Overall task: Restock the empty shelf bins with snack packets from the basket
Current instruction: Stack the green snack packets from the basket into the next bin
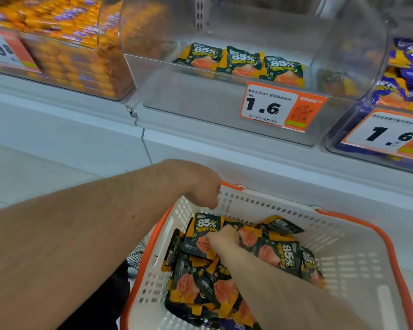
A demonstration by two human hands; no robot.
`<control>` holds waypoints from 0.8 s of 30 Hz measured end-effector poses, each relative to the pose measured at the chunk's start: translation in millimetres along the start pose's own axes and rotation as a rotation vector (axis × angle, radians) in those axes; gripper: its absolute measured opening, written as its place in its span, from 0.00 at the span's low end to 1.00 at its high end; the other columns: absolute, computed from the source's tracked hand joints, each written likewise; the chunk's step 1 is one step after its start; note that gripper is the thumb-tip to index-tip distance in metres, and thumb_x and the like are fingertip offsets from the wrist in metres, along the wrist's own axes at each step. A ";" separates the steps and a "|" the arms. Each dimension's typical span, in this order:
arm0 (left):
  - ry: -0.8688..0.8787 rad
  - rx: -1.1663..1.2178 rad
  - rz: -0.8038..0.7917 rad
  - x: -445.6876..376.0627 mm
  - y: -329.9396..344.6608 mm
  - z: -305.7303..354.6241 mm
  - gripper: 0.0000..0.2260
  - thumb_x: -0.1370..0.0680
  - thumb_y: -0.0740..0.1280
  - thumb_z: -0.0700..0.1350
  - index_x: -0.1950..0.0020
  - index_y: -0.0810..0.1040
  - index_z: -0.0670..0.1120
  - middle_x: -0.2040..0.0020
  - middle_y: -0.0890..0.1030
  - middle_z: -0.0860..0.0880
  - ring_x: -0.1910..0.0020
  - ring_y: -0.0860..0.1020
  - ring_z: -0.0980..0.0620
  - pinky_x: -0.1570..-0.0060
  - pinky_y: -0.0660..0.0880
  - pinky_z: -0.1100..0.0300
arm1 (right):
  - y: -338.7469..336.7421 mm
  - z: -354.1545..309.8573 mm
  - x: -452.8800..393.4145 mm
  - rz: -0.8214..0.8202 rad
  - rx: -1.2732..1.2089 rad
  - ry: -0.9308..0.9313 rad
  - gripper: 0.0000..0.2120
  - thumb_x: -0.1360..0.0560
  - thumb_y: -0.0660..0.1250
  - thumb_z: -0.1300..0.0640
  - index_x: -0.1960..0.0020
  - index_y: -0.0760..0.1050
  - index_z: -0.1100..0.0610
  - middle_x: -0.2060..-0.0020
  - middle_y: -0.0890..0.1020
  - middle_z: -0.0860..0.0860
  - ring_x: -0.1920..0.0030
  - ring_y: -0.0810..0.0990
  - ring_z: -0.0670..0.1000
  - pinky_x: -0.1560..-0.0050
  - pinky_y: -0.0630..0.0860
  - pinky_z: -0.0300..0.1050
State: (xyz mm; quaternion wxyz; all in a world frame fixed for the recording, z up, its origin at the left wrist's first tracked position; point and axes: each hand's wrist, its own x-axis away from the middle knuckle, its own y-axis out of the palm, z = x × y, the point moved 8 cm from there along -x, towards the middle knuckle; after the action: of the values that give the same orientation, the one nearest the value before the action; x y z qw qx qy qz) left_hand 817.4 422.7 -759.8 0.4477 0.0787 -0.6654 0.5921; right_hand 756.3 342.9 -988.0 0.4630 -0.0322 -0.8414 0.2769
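Observation:
A white plastic basket (343, 246) with an orange rim sits low in front of me and holds several black-and-orange snack packets (275, 254). My left hand (198, 186) curls over the basket's far left corner and grips the rim. Inside the basket, my right hand (223, 239) has its fingers curled on a packet (205, 231) near the top of the pile. Above, the clear middle shelf bin (200, 98) holds three matching packets (243, 61) in a row at its back. The rest of its floor is bare.
A price tag reading 1.6 (280, 107) hangs on the middle bin's front. The left bin (65, 55) is full of orange packets. The right bin (401, 79) holds purple packets behind its own tag. A white shelf ledge runs below the bins.

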 end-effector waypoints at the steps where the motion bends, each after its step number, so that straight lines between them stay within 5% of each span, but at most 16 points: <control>1: 0.000 -0.002 0.000 -0.4 -0.3 -0.7 0.15 0.19 0.61 0.52 0.35 0.75 0.48 0.39 0.78 0.50 0.42 0.77 0.50 0.41 0.74 0.53 | -2.5 -0.4 0.6 0.047 0.034 0.001 0.23 0.26 0.71 0.53 0.36 0.70 0.62 0.46 0.79 0.55 0.51 0.79 0.53 0.71 0.66 0.41; 4: -0.006 -0.002 -0.005 -0.7 -0.3 -1.2 0.15 0.19 0.61 0.51 0.35 0.75 0.48 0.39 0.78 0.49 0.42 0.77 0.50 0.41 0.74 0.53 | -2.6 -2.5 3.3 0.102 0.093 -0.034 0.19 0.23 0.68 0.50 0.40 0.71 0.62 0.51 0.77 0.52 0.55 0.77 0.53 0.70 0.68 0.43; 8: 0.005 0.015 0.003 1.2 -2.1 2.9 0.15 0.19 0.60 0.50 0.34 0.74 0.48 0.39 0.78 0.49 0.44 0.77 0.50 0.45 0.74 0.57 | 7.4 -9.7 11.4 0.087 0.110 -0.066 0.12 0.24 0.66 0.54 0.46 0.73 0.62 0.43 0.74 0.56 0.47 0.78 0.57 0.51 0.78 0.48; 10: 0.010 0.015 0.006 3.5 -3.0 4.8 0.15 0.19 0.60 0.50 0.34 0.74 0.48 0.39 0.78 0.49 0.43 0.77 0.50 0.45 0.73 0.57 | 2.4 -13.4 18.2 0.140 0.081 -0.084 0.14 0.23 0.64 0.54 0.41 0.70 0.59 0.42 0.72 0.54 0.47 0.77 0.55 0.54 0.74 0.47; 13: 0.013 -0.009 0.002 6.4 -4.2 5.1 0.15 0.19 0.60 0.50 0.35 0.75 0.46 0.38 0.78 0.47 0.41 0.77 0.48 0.43 0.73 0.54 | -3.7 -14.7 24.6 0.115 0.009 -0.138 0.07 0.21 0.64 0.52 0.48 0.70 0.55 0.58 0.74 0.49 0.60 0.74 0.49 0.60 0.70 0.43; 17: 0.016 0.015 0.034 15.5 -18.3 -0.5 0.17 0.19 0.60 0.52 0.35 0.76 0.44 0.37 0.78 0.47 0.40 0.76 0.47 0.40 0.73 0.53 | -30.0 -26.4 48.9 0.048 0.077 -0.243 0.06 0.24 0.64 0.58 0.47 0.73 0.57 0.52 0.77 0.53 0.54 0.77 0.52 0.57 0.75 0.43; 20: 0.022 0.065 0.101 21.5 -37.0 -11.4 0.14 0.20 0.62 0.51 0.43 0.76 0.43 0.40 0.79 0.46 0.46 0.76 0.47 0.44 0.72 0.54 | -68.3 -51.2 77.7 0.031 0.026 -0.405 0.03 0.21 0.61 0.63 0.48 0.69 0.58 0.59 0.75 0.50 0.65 0.72 0.43 0.74 0.69 0.28; 24: -0.030 0.118 0.240 43.7 -70.0 -30.4 0.09 0.21 0.64 0.54 0.48 0.70 0.49 0.49 0.73 0.47 0.53 0.71 0.48 0.52 0.67 0.56 | -122.6 -100.7 125.7 0.123 0.038 -0.698 0.10 0.23 0.64 0.65 0.52 0.66 0.51 0.60 0.74 0.47 0.63 0.70 0.43 0.63 0.68 0.37</control>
State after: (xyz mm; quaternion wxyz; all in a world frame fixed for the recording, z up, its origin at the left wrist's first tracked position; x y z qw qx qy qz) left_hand 851.5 447.3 -682.5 0.3583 0.0335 -0.6405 0.6784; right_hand 789.8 322.4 -789.5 0.1305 0.0224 -0.9400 0.3144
